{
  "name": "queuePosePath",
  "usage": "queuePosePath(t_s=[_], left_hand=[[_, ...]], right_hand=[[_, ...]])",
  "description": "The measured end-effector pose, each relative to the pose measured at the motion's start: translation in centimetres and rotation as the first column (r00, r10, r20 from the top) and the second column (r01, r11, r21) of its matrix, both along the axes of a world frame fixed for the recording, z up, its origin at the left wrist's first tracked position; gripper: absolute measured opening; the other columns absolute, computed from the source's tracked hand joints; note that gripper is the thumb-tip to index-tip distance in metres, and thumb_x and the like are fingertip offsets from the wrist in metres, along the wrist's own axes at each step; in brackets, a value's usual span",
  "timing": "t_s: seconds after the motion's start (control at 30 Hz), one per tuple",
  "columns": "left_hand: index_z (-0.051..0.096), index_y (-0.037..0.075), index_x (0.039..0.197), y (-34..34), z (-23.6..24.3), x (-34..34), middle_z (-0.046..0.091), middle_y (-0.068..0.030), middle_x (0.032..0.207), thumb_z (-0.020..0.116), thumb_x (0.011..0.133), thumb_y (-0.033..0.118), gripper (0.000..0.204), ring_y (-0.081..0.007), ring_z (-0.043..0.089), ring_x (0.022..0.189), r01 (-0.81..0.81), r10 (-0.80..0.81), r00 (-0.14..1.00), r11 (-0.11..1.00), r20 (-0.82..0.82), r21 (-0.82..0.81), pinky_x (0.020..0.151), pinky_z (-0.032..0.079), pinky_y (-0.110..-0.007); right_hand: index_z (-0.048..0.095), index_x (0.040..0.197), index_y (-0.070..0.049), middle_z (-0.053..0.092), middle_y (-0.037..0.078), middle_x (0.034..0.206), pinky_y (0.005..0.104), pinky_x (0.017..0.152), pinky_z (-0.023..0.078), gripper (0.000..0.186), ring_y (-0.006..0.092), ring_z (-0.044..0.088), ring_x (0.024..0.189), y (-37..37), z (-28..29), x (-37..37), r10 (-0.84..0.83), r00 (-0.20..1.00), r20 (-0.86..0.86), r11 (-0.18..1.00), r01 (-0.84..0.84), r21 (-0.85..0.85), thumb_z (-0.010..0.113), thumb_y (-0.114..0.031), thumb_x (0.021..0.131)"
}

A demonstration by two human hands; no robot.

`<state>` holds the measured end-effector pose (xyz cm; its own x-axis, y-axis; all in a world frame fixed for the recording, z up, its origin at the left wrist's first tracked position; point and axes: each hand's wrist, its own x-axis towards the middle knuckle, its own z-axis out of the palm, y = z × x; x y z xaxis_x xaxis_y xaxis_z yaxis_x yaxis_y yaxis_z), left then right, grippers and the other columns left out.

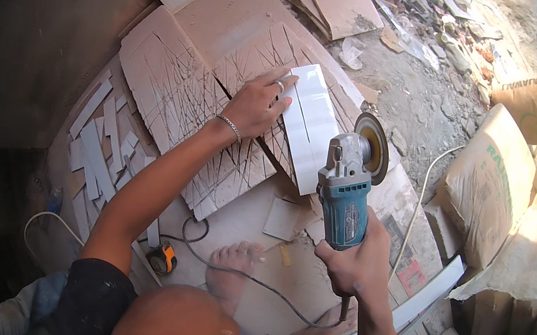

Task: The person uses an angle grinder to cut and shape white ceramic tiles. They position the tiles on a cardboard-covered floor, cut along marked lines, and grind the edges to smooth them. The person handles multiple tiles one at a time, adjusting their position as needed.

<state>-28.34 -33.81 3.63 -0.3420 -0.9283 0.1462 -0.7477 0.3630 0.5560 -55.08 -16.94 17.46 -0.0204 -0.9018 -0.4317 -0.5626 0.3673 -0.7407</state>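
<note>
My left hand (261,104), wearing a ring and a bracelet, has bent fingers holding down the upper left part of a white tile (306,145), which has a thin dark line along its length. The tile lies on scored tan boards (171,112) with many crossing cut marks. My right hand (354,256) grips the body of a teal and silver angle grinder (340,211), its disc (374,150) raised at the tile's right side. The grinder's dark cord (243,278) curves down and across the floor.
Narrow tile offcuts (89,159) lie at the left, near an orange-black tape measure (162,260) and my bare foot (229,267). Paper sacks (486,183) stand at the right, with a pale cable (419,200) before them. Rubble (437,54) and loose boards (338,5) lie at the back; a wall (58,26) bounds the left.
</note>
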Motion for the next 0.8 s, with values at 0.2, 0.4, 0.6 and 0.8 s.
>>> queuePosePath(t_s=[0.2,0.4,0.6,0.8], left_hand=[[0.057,0.009,0.152,-0.7,-1.0,-0.8,0.045,-0.0178,0.163,0.056,0.107,0.029,0.05,-0.0347,0.041,0.152,0.061,-0.058,0.995,0.997,0.085,-0.043,0.125,0.033,-0.044],[0.055,0.012,0.155,-1.7,-2.1,0.0,0.039,-0.0139,0.168,0.052,0.109,0.031,0.05,-0.0324,0.037,0.155,0.148,-0.147,0.989,0.988,0.025,-0.054,0.128,0.03,-0.041],[0.057,0.013,0.154,-2.7,-1.2,0.6,0.045,-0.0135,0.164,0.06,0.106,0.03,0.051,-0.0313,0.045,0.148,0.163,-0.163,0.987,0.987,0.014,-0.013,0.124,0.036,-0.041],[0.068,0.009,0.142,-2.9,-2.1,0.3,0.06,-0.0137,0.15,0.065,0.102,0.028,0.044,-0.0311,0.053,0.14,0.114,-0.121,0.992,0.985,-0.044,-0.128,0.119,0.041,-0.041]], right_hand=[[0.063,0.103,0.003,0.071,0.02,0.08,0.0405,0.075,0.058,0.043,0.033,0.074,0.074,-0.2,-1.0,0.3,-0.015,1.0,0.016,0.997,0.014,0.081,0.08,-0.018,0.07],[0.06,0.102,0.004,0.07,0.022,0.079,0.0429,0.075,0.057,0.041,0.0383,0.073,0.075,-0.2,-2.3,2.6,-0.021,0.998,0.056,1.0,0.02,0.015,0.079,-0.016,0.071],[0.059,0.104,0.004,0.071,0.024,0.083,0.0449,0.076,0.057,0.044,0.0414,0.074,0.079,-0.2,-2.0,4.4,-0.009,0.997,0.072,1.0,0.008,0.01,0.079,-0.016,0.071],[0.059,0.104,0.006,0.07,0.026,0.084,0.0447,0.079,0.058,0.048,0.0395,0.073,0.08,-0.6,-4.2,5.1,-0.018,1.0,0.009,0.996,0.017,0.092,0.08,-0.017,0.068]])
